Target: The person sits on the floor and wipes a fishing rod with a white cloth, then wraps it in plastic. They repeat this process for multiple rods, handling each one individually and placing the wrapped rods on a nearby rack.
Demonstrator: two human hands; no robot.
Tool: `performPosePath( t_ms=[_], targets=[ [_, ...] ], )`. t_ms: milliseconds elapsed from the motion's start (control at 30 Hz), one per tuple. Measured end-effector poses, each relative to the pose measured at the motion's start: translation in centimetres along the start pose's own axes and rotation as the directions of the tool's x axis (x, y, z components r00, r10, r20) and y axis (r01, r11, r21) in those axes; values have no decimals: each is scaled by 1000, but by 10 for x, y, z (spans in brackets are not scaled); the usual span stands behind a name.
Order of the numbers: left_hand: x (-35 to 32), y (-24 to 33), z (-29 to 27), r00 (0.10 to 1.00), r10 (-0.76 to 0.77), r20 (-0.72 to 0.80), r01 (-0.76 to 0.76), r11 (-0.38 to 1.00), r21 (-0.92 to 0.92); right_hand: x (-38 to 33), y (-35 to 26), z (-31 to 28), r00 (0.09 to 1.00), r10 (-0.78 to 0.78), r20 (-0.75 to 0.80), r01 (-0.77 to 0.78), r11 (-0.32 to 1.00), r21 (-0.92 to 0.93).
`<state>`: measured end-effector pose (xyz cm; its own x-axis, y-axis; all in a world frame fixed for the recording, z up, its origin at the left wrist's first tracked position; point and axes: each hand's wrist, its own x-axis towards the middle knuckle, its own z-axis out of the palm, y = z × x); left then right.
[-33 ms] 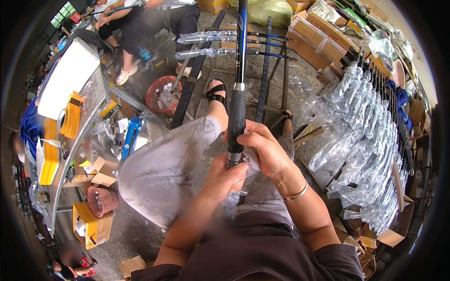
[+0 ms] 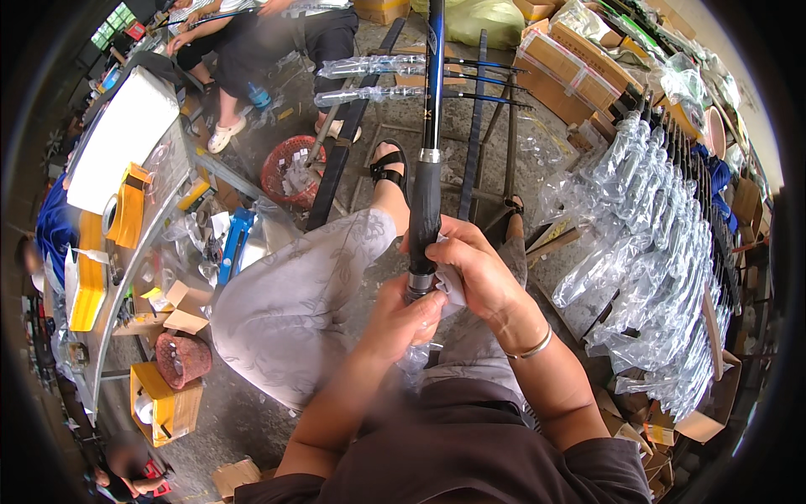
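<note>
A fishing rod (image 2: 434, 101) with a dark blue-black blank and a black foam grip (image 2: 427, 197) stands lengthwise in front of me, its butt toward my lap. My left hand (image 2: 401, 315) is wrapped around the silver-grey part at the grip's lower end. Higher up, my right hand (image 2: 470, 267) closes around the black grip, thumb on top. A crumpled white cloth or paper (image 2: 452, 290) shows beneath the right hand, against the rod. Clear plastic (image 2: 413, 361) lies below the left hand, over my lap.
Several bagged rods (image 2: 369, 94) lie across a rack with black padded bars (image 2: 472, 151). Many more bagged rods (image 2: 655, 252) lean at the right. A red basket (image 2: 290, 172) holds scraps. Left is a workbench (image 2: 143, 239) with tape rolls (image 2: 126, 214). Another person (image 2: 294, 34) sits ahead.
</note>
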<state>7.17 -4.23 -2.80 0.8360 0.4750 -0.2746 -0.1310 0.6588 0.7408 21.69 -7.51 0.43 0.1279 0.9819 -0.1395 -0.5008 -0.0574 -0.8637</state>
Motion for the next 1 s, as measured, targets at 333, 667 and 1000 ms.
performPosePath(
  t_ms=[333,667,1000],
  targets=[
    [0,1,2,1000,-3,-4,3,1000,9,0,0,0,1000,-2,-8,1,1000,-3],
    [0,0,2,1000,-5,-7,5,1000,-8,-1,-1,0,1000,2,-19,-2,1000,-8],
    [0,0,3,1000,-6,-11,6,1000,0,-2,-4,0,1000,-13,-16,12,1000,-24]
  ],
)
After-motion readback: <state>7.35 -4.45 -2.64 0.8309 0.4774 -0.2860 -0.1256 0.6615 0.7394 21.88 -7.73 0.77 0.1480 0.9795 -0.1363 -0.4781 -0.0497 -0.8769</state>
